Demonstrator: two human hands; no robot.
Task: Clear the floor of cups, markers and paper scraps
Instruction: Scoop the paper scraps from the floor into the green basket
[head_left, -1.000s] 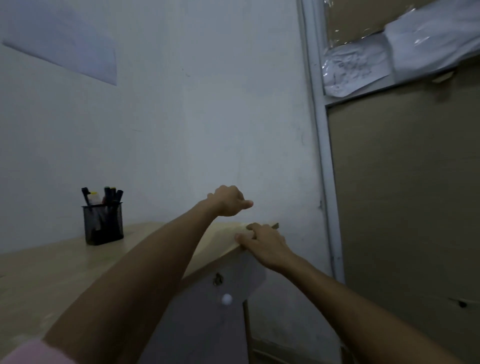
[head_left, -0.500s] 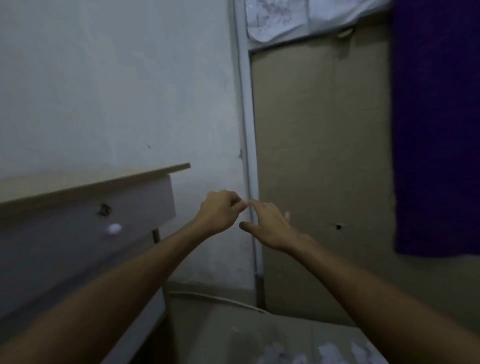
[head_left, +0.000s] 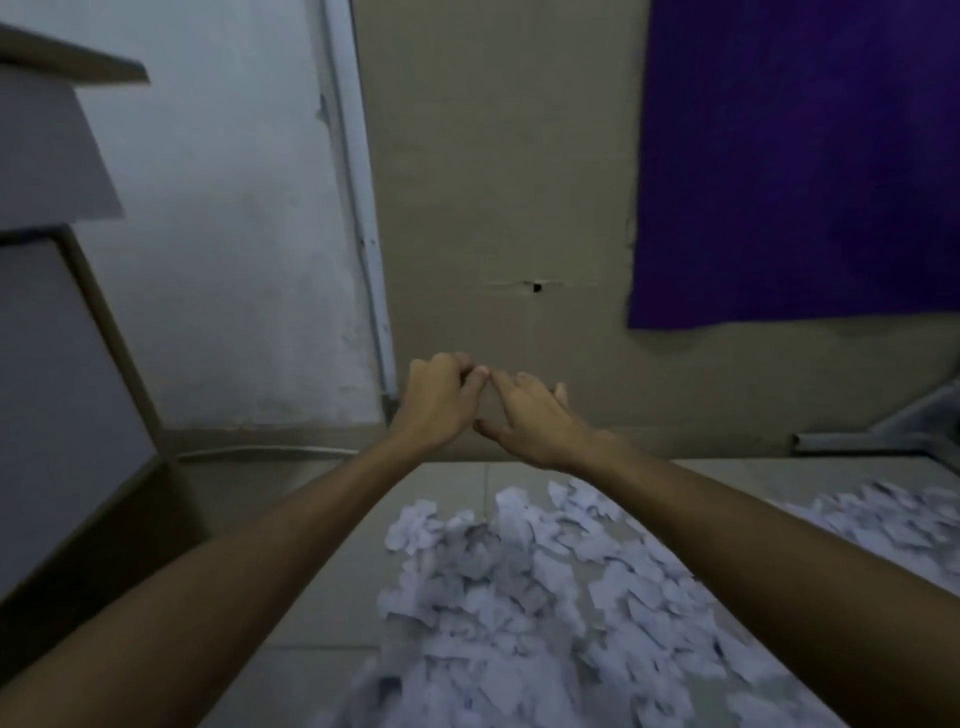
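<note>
A wide heap of torn white paper scraps (head_left: 524, 587) covers the tiled floor (head_left: 322, 670) below and between my arms, with more scraps (head_left: 878, 514) at the right. Both arms reach forward above the heap. My left hand (head_left: 436, 402) is curled into a loose fist with nothing visible in it. My right hand (head_left: 535, 415) is beside it, fingers spread and empty, its fingertips touching the left thumb. Neither hand touches the scraps. No cups or markers are in view.
A wooden desk (head_left: 57, 270) with a grey drawer front stands at the left. A white wall (head_left: 223, 218) and a cardboard-brown panel (head_left: 498, 182) lie ahead, with a purple cloth (head_left: 800, 156) hanging at right. A grey metal bar (head_left: 898, 426) sits low at the right.
My view has swung down and right from the desk top with its pen holder to the floor. Both hands left the desk edge and now hover together over the paper scraps.
</note>
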